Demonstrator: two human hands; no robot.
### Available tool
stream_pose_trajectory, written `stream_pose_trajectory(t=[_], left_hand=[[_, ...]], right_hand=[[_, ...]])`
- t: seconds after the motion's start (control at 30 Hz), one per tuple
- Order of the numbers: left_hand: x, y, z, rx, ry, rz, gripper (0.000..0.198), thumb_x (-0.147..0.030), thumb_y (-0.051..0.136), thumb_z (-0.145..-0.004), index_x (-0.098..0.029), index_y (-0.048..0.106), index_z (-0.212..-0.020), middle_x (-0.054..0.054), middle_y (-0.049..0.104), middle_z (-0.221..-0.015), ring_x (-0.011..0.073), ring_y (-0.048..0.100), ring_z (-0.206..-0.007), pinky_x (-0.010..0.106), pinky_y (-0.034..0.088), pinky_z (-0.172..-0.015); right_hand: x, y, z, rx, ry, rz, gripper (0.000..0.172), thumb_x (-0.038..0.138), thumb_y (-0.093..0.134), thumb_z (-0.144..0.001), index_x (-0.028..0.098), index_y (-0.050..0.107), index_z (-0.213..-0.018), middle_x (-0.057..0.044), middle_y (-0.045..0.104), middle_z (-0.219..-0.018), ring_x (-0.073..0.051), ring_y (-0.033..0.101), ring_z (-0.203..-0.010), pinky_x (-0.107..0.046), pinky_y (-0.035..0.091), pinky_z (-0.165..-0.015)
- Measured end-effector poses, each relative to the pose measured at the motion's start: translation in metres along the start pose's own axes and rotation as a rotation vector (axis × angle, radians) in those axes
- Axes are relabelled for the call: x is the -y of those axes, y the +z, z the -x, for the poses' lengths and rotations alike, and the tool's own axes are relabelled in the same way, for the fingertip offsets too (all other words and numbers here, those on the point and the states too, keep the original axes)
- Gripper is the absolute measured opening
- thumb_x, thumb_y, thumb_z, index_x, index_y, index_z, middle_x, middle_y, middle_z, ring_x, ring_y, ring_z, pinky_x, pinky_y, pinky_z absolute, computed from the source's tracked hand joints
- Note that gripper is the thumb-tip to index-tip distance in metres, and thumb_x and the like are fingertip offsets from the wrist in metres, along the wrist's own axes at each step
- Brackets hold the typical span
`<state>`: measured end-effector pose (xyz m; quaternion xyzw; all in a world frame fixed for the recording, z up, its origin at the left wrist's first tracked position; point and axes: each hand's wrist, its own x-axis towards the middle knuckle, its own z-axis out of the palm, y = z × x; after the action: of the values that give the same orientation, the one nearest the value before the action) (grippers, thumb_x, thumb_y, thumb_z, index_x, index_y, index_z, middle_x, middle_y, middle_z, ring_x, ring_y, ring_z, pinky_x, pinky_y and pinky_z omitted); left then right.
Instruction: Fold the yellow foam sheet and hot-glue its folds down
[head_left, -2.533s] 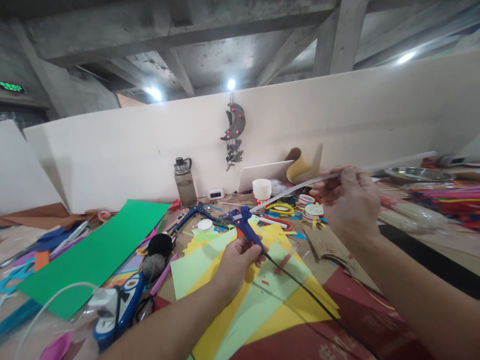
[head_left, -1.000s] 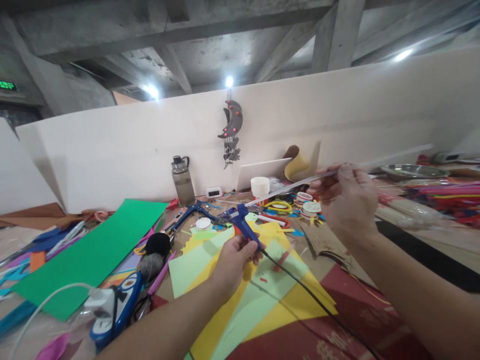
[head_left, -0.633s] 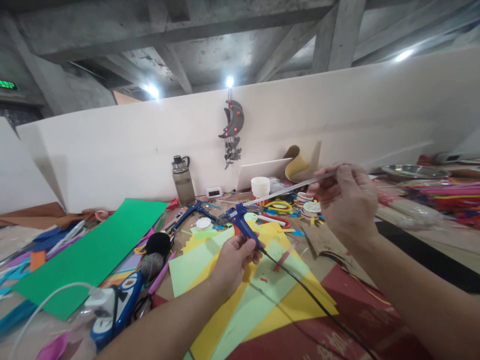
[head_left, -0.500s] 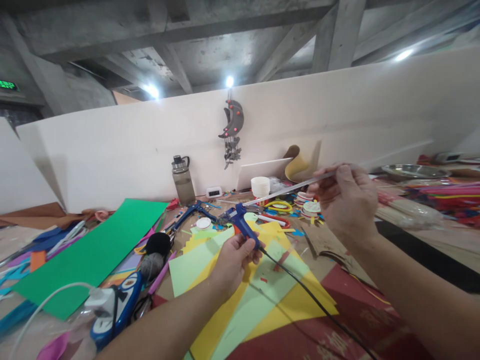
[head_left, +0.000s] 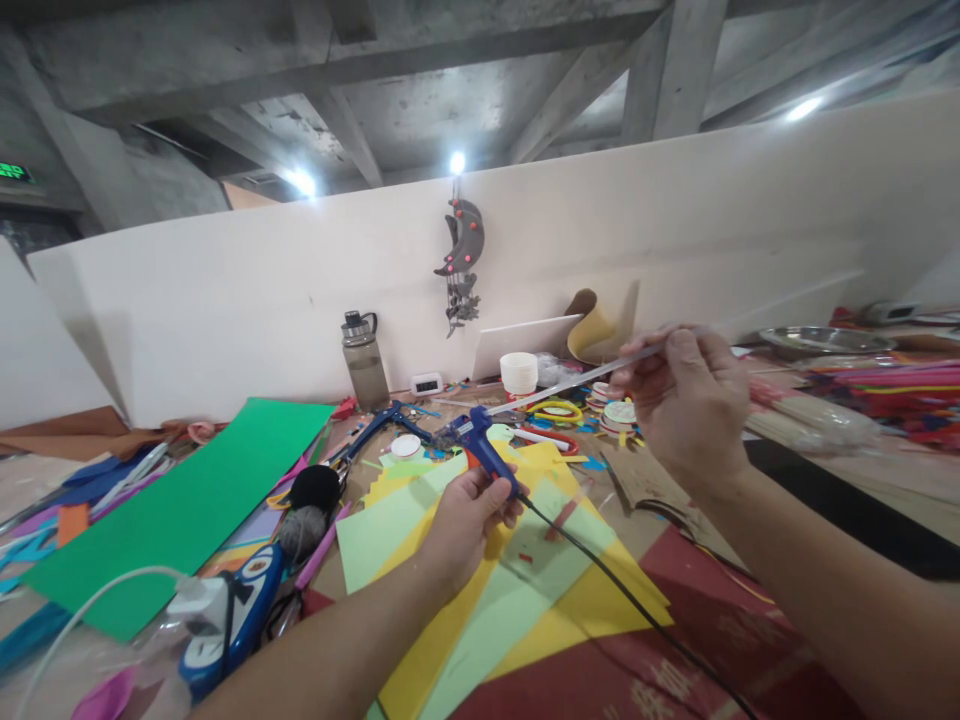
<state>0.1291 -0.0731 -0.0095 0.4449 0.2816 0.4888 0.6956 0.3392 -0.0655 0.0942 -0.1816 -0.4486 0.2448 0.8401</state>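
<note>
My left hand [head_left: 472, 520] is wrapped round the handle of a blue hot glue gun [head_left: 487, 455], held above the paper with its nozzle to the left. A black cord runs from the handle's base to the lower right. Between the fingertips of my right hand [head_left: 690, 395] is a long translucent glue stick [head_left: 574, 383]. Its lower left end meets the back of the gun; how deep it sits I cannot tell. Yellow paper [head_left: 540, 660] and pale green paper [head_left: 487, 640] lie fanned out below.
Green card [head_left: 187, 500] and a blue power strip [head_left: 232, 630] lie left. A water bottle [head_left: 365, 360], a small clock [head_left: 427, 384] and paper cups [head_left: 519, 372] stand along the white board. To the right are a metal tray [head_left: 825, 341] and a black strip [head_left: 847, 505].
Almost nothing differs. Both hands keep the glue gun and the glue stick in the same pose, and the whole view has shifted very slightly.
</note>
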Motion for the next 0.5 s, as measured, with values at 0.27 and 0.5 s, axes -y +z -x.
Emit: stream_pose_trajectory(t=[0.27,0.5], left_hand=[[0.003,0.001,-0.002,-0.038,0.028,-0.148,0.044,-0.044,0.082,-0.066,-0.011,0.066,-0.092,0.005,0.069,-0.08,0.009,0.054,-0.06,0.023,0.04,-0.059],[0.006,0.0,0.0,0.002,0.017,-0.242,0.044,-0.045,0.079,-0.07,-0.012,0.067,-0.097,0.003,0.067,-0.078,0.0096,0.054,-0.061,0.023,0.041,-0.059]], right_hand=[[-0.006,0.002,0.005,0.015,0.219,0.074,0.026,0.033,0.081,-0.067,0.02,0.063,-0.08,0.003,0.065,-0.076,-0.009,0.06,-0.057,-0.02,0.052,-0.047],[-0.025,0.001,0.016,0.082,0.276,0.221,0.023,0.045,0.074,-0.076,0.025,0.064,-0.074,0.002,0.061,-0.063,-0.013,0.057,-0.054,-0.027,0.053,-0.05]])
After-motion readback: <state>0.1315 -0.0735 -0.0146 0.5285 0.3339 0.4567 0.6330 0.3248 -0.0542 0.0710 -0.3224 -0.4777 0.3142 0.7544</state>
